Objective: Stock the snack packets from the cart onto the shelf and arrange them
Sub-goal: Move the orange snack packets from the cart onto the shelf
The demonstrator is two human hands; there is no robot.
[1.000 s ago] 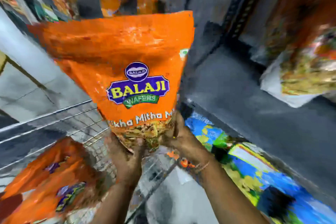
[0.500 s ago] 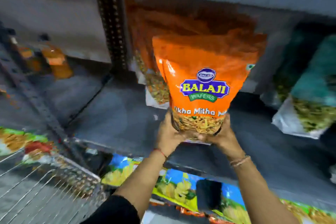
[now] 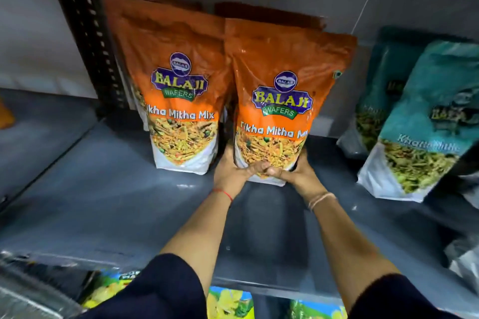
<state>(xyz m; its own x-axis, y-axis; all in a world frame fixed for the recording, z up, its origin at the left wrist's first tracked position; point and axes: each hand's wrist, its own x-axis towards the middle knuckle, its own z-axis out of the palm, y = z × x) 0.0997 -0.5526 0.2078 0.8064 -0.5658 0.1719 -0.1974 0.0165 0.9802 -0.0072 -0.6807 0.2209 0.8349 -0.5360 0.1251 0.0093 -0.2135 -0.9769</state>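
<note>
Nearest: dark sleeves at the bottom edge, yellow-green packets [image 3: 228, 303] on the lower shelf under the shelf lip.

Both forearms reached forward over the grey shelf [image 3: 103, 202]. Left hand [image 3: 229, 171] and right hand [image 3: 298, 172] were together at the base of the orange Tikha Mitha packet [image 3: 280, 101], clamped on its bottom corners, fingers meeting at the front. Red thread on the left wrist, pale bands on the right.

Change: a second ago the packet was in the air over the cart; half a second ago it was at the shelf's near edge, still lifted. At this moment its base was down on the shelf, upright, just right of the standing orange packet [image 3: 181, 101], the two touching or nearly so along the side. More orange packets sat behind both, against the back wall; I couldn't count them.

Right of that, well apart, teal packets [image 3: 425, 122] leaned left. Black slotted upright [image 3: 85, 33] at far left.

Judgement: placement basically done, grip not released. Front faces were roughly aligned, the held one sitting slightly nearer. Likely next: nudge it back flush, let go, return to the cart. Risk: soft pouch tipping forward on release.
</note>
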